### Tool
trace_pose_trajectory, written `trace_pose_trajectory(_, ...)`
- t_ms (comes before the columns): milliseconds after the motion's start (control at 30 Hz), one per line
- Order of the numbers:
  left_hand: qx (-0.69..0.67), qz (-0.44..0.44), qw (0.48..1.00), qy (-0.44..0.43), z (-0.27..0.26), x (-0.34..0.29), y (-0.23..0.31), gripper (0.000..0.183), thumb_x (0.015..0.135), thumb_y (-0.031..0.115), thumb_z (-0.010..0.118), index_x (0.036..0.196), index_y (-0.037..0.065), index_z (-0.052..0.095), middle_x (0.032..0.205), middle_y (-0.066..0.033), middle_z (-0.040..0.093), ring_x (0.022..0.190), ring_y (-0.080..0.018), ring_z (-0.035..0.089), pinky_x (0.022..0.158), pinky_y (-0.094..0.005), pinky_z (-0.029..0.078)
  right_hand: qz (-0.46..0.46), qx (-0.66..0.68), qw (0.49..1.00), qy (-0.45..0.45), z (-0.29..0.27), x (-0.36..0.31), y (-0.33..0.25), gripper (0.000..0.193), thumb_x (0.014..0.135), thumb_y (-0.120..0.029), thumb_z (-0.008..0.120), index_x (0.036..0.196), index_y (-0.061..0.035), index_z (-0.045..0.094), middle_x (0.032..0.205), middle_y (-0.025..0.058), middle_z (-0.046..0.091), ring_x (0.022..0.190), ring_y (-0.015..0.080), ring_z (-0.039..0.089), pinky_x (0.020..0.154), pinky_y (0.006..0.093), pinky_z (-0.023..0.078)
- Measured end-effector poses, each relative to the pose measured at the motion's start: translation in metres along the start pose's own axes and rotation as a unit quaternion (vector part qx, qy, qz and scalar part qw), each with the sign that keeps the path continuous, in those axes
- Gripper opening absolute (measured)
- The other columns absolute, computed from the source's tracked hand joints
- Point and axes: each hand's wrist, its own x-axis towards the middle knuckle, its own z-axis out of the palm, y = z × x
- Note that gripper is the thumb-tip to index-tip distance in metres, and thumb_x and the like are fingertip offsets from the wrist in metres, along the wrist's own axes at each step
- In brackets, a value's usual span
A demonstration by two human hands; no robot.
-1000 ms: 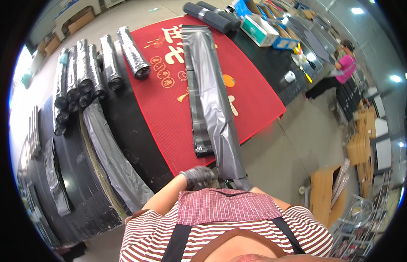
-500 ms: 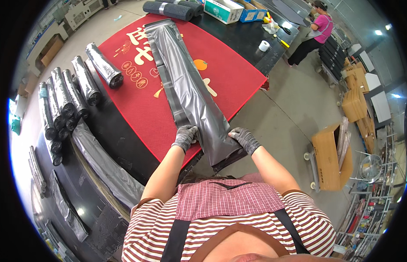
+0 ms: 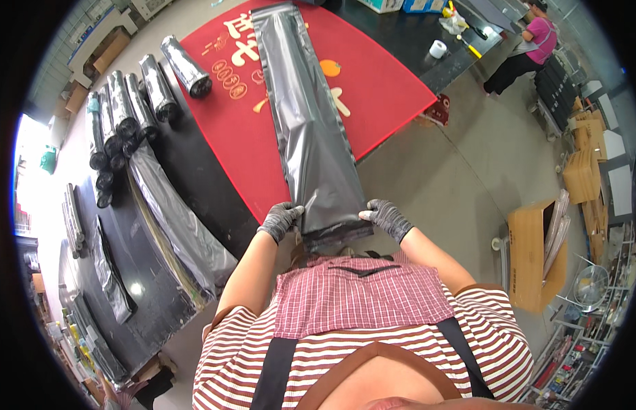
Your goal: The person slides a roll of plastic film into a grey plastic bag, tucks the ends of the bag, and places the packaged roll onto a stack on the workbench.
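A long silver-grey plastic bag (image 3: 303, 116) lies stretched lengthwise over a red mat (image 3: 250, 137) on a black table. Its near end hangs just in front of me. My left hand (image 3: 282, 220), in a grey knit glove, grips the bag's near left corner. My right hand (image 3: 384, 216), gloved the same way, pinches the near right corner. Both hands hold the end flat at the table's front edge.
Several rolled silver bags (image 3: 127, 102) lie at the left on the black table (image 3: 147, 246), with a stack of flat bags (image 3: 178, 222) beside them. A person in pink (image 3: 530, 41) sits at the far right. A cardboard box (image 3: 536, 256) stands on the floor to my right.
The view has tilted so the bag sits more centred. My hands have spread to the bag's two near corners, and the end lies flatter and straighter than before.
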Motion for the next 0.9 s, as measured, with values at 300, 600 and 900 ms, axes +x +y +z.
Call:
trace_pose_trajectory(300,-0.014,-0.016,0.997,-0.069,0.017,-0.063,-0.048,0.018,0.082,0.007,0.069,0.096,0.001,0.061,0.078,-0.0037,0.062,0.066,-0.0112,0.059,0.058,-0.0244,0.052,-0.142,0.064,0.965,0.211,-0.004,-0.043,-0.028,0.022,0.079,-0.013,0.067,0.098,-0.0033,0.063,0.077,0.0067,0.061,0.064,0.0164,0.056,0.067,0.0307,0.049)
trace_pose_trajectory(600,-0.035,0.070,0.994,-0.073,0.019,-0.069,-0.076,0.025,0.081,0.007,0.067,0.104,-0.003,0.063,0.094,-0.0071,0.065,0.084,-0.0145,0.061,0.078,-0.0273,0.052,-0.411,-0.201,0.887,-0.058,0.075,-0.018,-0.081,0.026,0.084,-0.028,0.059,0.096,-0.0064,0.067,0.089,0.0103,0.063,0.091,0.0252,0.059,0.084,0.0384,0.047)
trace_pose_trajectory(900,-0.111,0.015,0.990,-0.089,0.024,-0.074,-0.068,0.023,0.084,0.014,0.068,0.100,-0.003,0.064,0.086,-0.0083,0.066,0.073,-0.0156,0.062,0.070,-0.0286,0.055,-0.393,-0.379,0.833,-0.083,0.084,-0.027,-0.106,0.030,0.082,-0.035,0.059,0.079,-0.0062,0.066,0.076,0.0124,0.063,0.074,0.0280,0.063,0.068,0.0400,0.051)
